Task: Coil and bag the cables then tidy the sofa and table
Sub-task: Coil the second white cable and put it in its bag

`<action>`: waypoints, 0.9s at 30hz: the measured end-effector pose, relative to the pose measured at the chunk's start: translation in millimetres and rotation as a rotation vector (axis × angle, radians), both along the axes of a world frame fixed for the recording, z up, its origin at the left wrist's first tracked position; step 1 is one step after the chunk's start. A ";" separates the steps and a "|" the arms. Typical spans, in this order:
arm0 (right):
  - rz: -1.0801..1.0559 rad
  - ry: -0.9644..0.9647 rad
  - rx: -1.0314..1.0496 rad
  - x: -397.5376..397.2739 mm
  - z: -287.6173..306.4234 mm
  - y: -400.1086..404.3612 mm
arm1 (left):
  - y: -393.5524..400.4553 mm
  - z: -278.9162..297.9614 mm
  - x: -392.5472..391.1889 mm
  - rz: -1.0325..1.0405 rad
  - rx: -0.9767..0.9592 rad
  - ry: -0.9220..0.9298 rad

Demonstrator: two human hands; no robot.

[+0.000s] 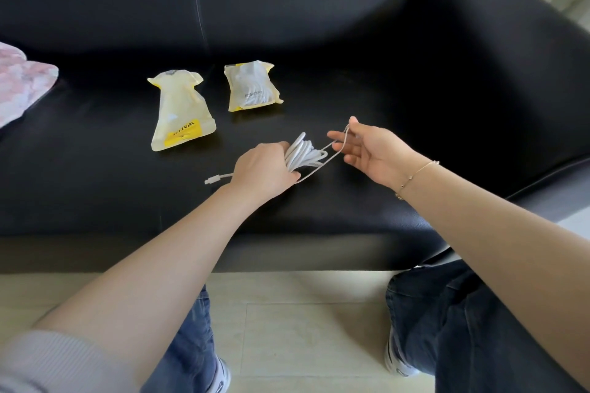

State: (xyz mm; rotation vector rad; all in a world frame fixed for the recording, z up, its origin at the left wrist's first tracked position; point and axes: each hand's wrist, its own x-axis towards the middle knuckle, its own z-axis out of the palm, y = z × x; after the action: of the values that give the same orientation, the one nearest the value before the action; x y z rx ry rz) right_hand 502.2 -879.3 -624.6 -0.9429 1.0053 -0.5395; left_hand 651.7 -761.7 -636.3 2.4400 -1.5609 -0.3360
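— So, what are the hands doing?

— The left hand grips a bundle of white cable, fingers curled round the loops so they cannot spring apart. The right hand has the free run of the same cable draped over its loosely spread fingers, thumb up, drawing it taut for what looks like another turn.

— And the loose end?

— One connector trails out left of the left wrist, lying on the black sofa seat. The coil sits just above the cushion.

— Where would it go?

— Probably into the flatter yellow pouch, which lies beyond the left hand and looks empty. The second pouch beside it already shows white cable inside.

— Anything else?

— A pink cloth lies at the sofa's left edge, likely for tidying later.
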 end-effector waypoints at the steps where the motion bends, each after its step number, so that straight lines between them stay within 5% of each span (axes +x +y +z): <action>1: -0.002 0.013 -0.007 0.4 0.8 0.6 | 1.7 1.0 -0.4 -0.017 -0.009 -0.017; 7: 0.133 -0.095 -0.071 -1.9 12.5 6.9 | 3.1 9.8 -3.9 -0.101 0.045 -0.164; 11: 0.292 -0.161 -0.309 -2.9 35.2 16.6 | -1.8 9.8 -9.4 -0.046 0.098 -0.250; 19: 0.383 -0.079 -0.566 -7.3 46.6 29.1 | -9.9 8.1 -15.4 0.031 0.160 -0.285; 23: 0.192 0.037 -0.419 -8.5 39.7 16.4 | -6.9 5.3 -9.6 0.088 0.042 -0.132; 27: -0.020 -0.021 0.018 -12.8 26.8 -1.8 | -1.7 -0.2 -2.9 0.117 -0.060 -0.010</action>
State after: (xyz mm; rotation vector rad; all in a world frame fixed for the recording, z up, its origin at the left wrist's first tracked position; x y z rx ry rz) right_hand 489.4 -881.1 -597.8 -0.9103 0.9999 -0.5547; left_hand 648.7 -763.5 -636.5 2.4767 -1.4032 -0.2527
